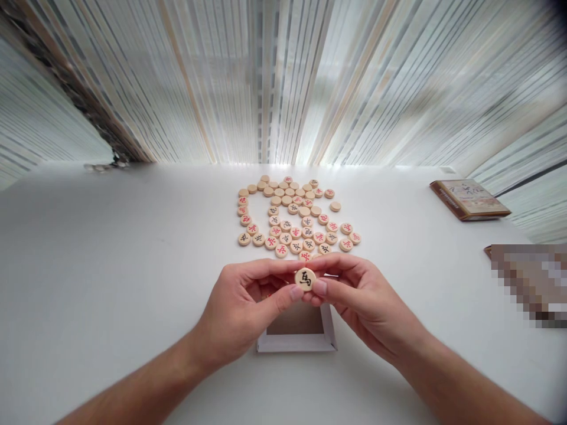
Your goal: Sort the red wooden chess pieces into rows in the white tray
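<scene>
A round, pale xiangqi piece [305, 279] with a black character on its face is pinched between the fingertips of both hands. My left hand [248, 301] grips its left edge, thumb in front. From the other side, my right hand [358, 295] holds its right edge the same way. Below and behind the hands sits a shallow white box [296, 343] with a brown inside; its far part is hidden by the hands. Just beyond, many more xiangqi pieces [296, 232] lie spread on the white table, some showing red or black characters, others plain side up.
The white table [133, 265] reaches back to vertical striped blinds [283, 82]. A brown-edged box with a picture on top [472, 199] lies at the far right. Nearer on the right is a pixelated, blurred-out item [527, 283]. A beaded chain [95, 127] hangs at the left.
</scene>
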Demonstrator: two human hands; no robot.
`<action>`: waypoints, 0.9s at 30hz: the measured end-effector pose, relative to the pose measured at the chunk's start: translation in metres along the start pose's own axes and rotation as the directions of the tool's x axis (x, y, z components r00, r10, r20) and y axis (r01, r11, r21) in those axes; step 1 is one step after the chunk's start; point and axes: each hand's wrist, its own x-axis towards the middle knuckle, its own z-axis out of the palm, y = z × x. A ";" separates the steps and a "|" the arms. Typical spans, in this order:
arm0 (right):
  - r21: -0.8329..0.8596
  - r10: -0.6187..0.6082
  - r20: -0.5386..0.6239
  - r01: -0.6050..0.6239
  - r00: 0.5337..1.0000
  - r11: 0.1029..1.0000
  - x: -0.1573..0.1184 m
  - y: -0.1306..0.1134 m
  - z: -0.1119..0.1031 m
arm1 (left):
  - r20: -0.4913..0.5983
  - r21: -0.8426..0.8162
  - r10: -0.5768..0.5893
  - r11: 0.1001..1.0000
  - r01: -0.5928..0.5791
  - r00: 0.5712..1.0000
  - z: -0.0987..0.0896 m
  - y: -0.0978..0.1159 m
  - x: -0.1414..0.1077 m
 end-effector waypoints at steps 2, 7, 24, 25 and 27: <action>-0.001 0.004 -0.003 -0.004 1.000 1.000 0.000 0.001 -0.001 | -0.010 0.006 0.006 1.000 -0.006 1.000 -0.001 -0.001 0.000; 0.005 -0.017 0.054 0.017 0.998 1.000 -0.001 0.003 -0.002 | -0.044 0.019 0.028 0.999 -0.028 0.999 -0.002 -0.003 -0.001; -0.011 0.072 0.088 -0.072 0.993 0.997 -0.003 0.001 0.000 | 0.251 0.462 0.504 0.688 -0.560 0.827 -0.001 -0.003 -0.006; -0.017 0.078 0.085 -0.077 0.993 0.997 -0.003 0.001 0.001 | 0.251 0.456 0.509 0.689 -0.564 0.824 0.000 -0.003 -0.006; -0.026 0.080 0.085 -0.078 0.993 0.997 -0.004 0.000 0.002 | 0.238 0.453 0.506 0.697 -0.556 0.829 0.000 -0.004 -0.005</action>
